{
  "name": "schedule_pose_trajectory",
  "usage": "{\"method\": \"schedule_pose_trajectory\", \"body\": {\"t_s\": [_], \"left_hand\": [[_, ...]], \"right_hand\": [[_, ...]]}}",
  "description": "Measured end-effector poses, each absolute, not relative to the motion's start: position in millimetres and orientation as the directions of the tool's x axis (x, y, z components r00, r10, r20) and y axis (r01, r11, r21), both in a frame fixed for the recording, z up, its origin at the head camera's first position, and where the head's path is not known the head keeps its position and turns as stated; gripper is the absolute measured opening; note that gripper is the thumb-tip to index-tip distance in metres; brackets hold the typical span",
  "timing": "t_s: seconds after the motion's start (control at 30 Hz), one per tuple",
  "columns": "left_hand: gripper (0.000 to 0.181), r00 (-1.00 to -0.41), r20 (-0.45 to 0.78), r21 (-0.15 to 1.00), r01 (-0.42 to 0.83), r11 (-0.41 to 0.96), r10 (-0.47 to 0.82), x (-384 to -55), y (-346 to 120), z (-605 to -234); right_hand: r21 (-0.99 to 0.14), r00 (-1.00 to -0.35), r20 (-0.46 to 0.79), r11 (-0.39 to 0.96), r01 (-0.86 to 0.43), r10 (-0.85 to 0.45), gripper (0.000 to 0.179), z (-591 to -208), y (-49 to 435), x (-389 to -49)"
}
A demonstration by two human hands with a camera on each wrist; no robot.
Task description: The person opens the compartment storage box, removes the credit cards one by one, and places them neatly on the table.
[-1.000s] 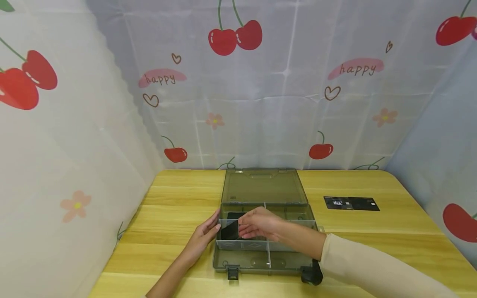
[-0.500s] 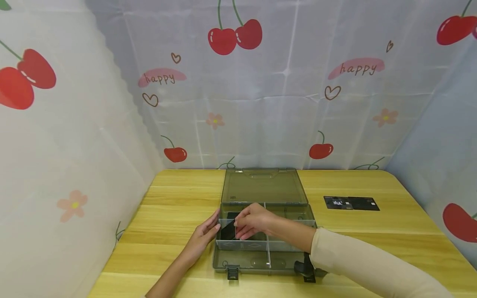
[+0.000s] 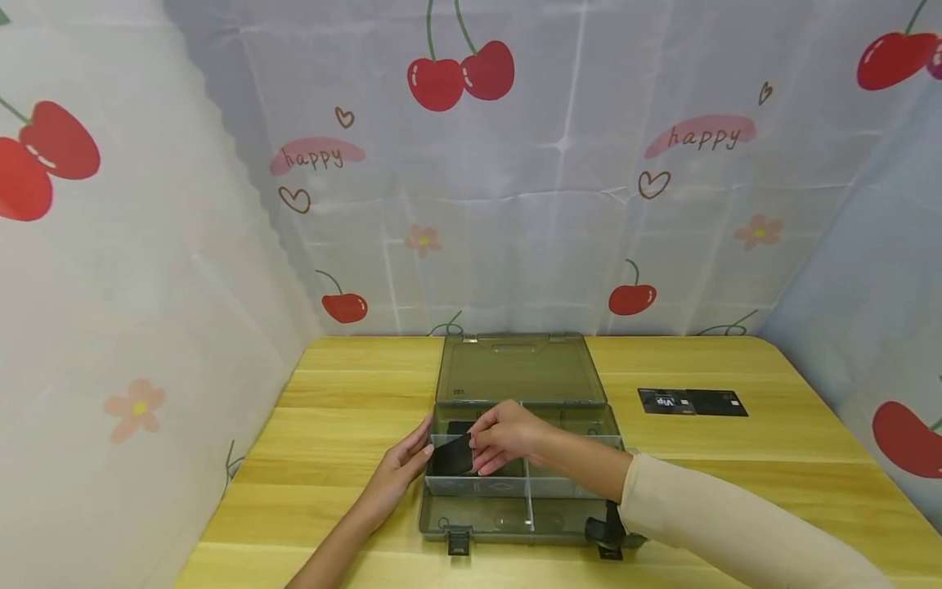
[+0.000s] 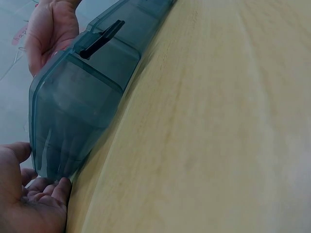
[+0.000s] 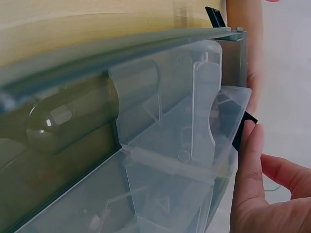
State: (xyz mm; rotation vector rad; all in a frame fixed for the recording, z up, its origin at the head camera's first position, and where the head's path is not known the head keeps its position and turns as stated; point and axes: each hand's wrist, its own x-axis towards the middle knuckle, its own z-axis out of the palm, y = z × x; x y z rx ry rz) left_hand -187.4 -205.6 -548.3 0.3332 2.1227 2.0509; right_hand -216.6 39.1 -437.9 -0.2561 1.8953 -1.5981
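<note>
My right hand point(image 3: 509, 435) reaches into the open, dark translucent plastic box point(image 3: 486, 515) and pinches a black card point(image 3: 452, 456) by its right edge, tilted over the left middle compartment. In the right wrist view a corner of the card point(image 5: 246, 128) shows beside the fingertips, behind a clear divider point(image 5: 165, 145). Another black piece point(image 3: 461, 427) lies in the back left compartment, mostly hidden. My left hand point(image 3: 401, 465) rests against the box's left wall, its thumb at the rim. In the left wrist view this hand point(image 4: 34, 199) touches the box's end point(image 4: 68, 126).
The lid point(image 3: 522, 370) lies folded back toward the printed curtain. Two black cards point(image 3: 692, 402) lie side by side on the wooden table point(image 3: 353, 409), right of the box. Latches point(image 3: 459, 540) stick out from the box's front, and a black strap hangs by my right wrist.
My right hand has moved slightly left and then a little back right. The black card it pinches has changed its tilt and shows more of its face. My left hand stays in place.
</note>
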Motion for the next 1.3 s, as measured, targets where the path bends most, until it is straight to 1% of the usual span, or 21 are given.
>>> {"method": "schedule_pose_trajectory", "body": {"t_s": [0.43,0.67,0.9,1.13,1.3], "left_hand": [[0.062,-0.953,0.054,0.995,0.077,0.065,0.299,-187,-208,-549],[0.063,-0.948,0.063,0.993,0.090,0.073,0.311,-187,-208,-550],[0.062,-0.948,0.014,0.997,0.038,0.068,0.317,-183,-206,-552],[0.060,-0.955,0.025,0.997,0.046,0.065,0.296,-184,-206,-549],[0.059,-0.955,0.030,0.997,0.051,0.064,0.296,-185,-206,-547]], "right_hand": [[-0.958,-0.810,-0.282,0.200,0.207,-0.514,0.033,-422,71,-212],[-0.964,-0.823,-0.264,0.174,0.204,-0.502,0.034,-418,85,-206],[-0.972,-0.836,-0.236,0.124,0.201,-0.495,0.036,-419,102,-194],[-0.984,-0.860,-0.180,0.077,0.163,-0.478,0.042,-415,116,-189],[-0.986,-0.873,-0.165,0.052,0.159,-0.458,0.040,-417,127,-187]]}}
